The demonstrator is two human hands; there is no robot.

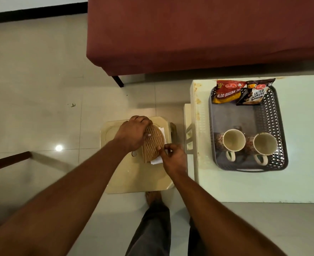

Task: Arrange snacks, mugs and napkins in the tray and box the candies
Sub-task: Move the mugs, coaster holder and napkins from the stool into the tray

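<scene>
A round tan napkin holder (154, 143) with a slotted face stands on a low beige stool (134, 178). My left hand (134, 133) grips its top and left side. My right hand (172, 157) pinches the white napkins (157, 161) sticking out at the holder's lower right edge. On the white table at the right sits a grey lattice tray (274, 115). Inside it lie a red Aloo Bhujia packet (226, 92), a dark Salted Peanuts packet (255, 94), and two cream mugs (233, 140) (264, 144) side by side at the near end.
A maroon sofa (198, 34) fills the back. The white table (303, 163) stands right of the stool, with a narrow gap between them. A dark wooden chair arm (6, 161) juts in at the left. My leg and foot (152, 218) are below the stool on the tiled floor.
</scene>
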